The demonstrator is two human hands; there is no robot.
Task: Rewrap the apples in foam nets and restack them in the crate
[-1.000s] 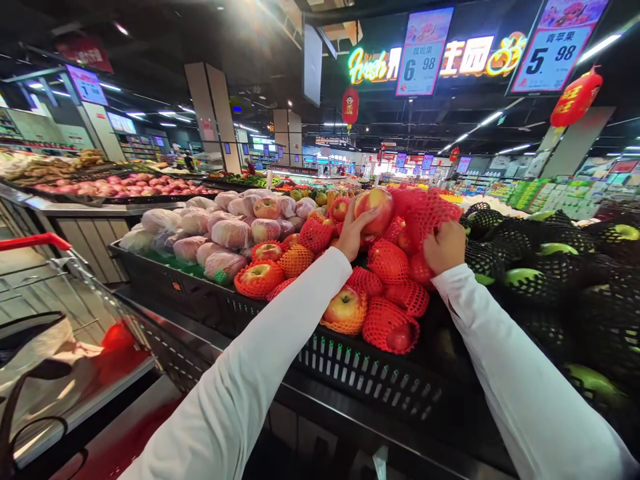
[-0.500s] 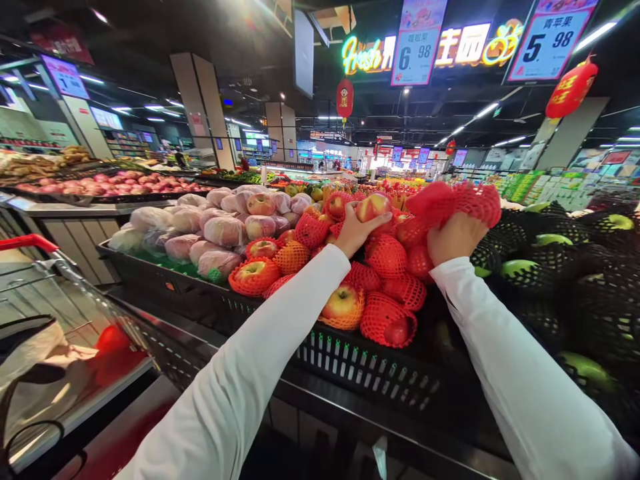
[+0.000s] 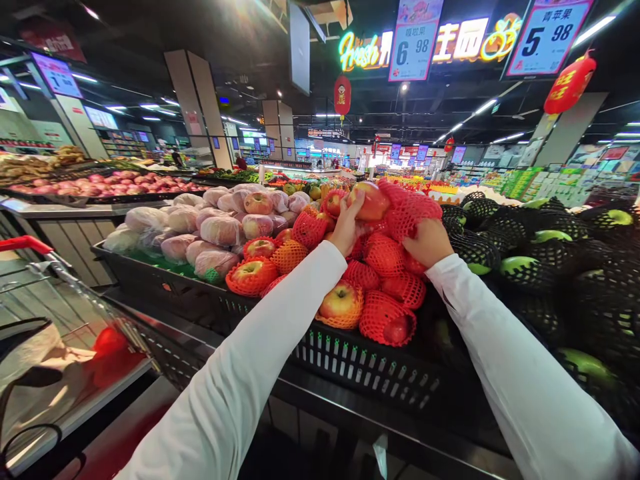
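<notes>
– What is obscured?
– Left hand (image 3: 345,230), fingers curled round an apple (image 3: 373,202) at its left side, some hidden; right hand (image 3: 429,241), fingers clenched on a red net (image 3: 413,208), tips covered; cart (image 3: 25,244), cut off at left
– Containers?
– Black crate (image 3: 370,367), netted apples (image 3: 343,300) inside; held apple above them, beside the net; whether those two touch, unclear

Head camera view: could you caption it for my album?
Above netted apples, the left hand holds an apple, the right hand a red net.

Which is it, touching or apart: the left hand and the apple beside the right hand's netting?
Touching: the head view shows the left hand gripping the apple from the left.
</notes>
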